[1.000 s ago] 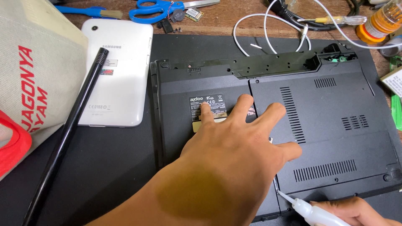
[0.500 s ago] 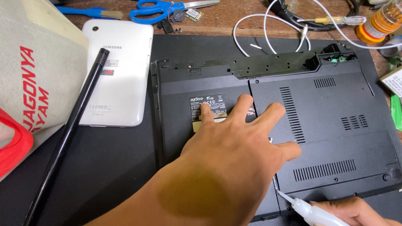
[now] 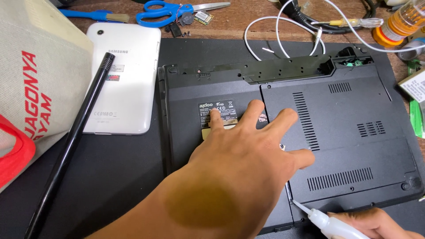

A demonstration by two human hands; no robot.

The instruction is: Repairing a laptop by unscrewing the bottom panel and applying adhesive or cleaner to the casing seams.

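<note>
- Nothing has shifted since the earlier frames; both hands sit as before.
- Head view: left hand (image 3: 248, 155) flat, fingers spread, pressing the upturned black laptop (image 3: 354, 132) at centre of the mat.
- Right hand (image 3: 376, 221) closed around a white squeeze bottle (image 3: 327, 221); its long axis runs up-left, nozzle tip at the laptop's panel seam, just right of the left hand.

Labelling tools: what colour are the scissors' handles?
Blue, on the scissors at the top of the head view.
</note>
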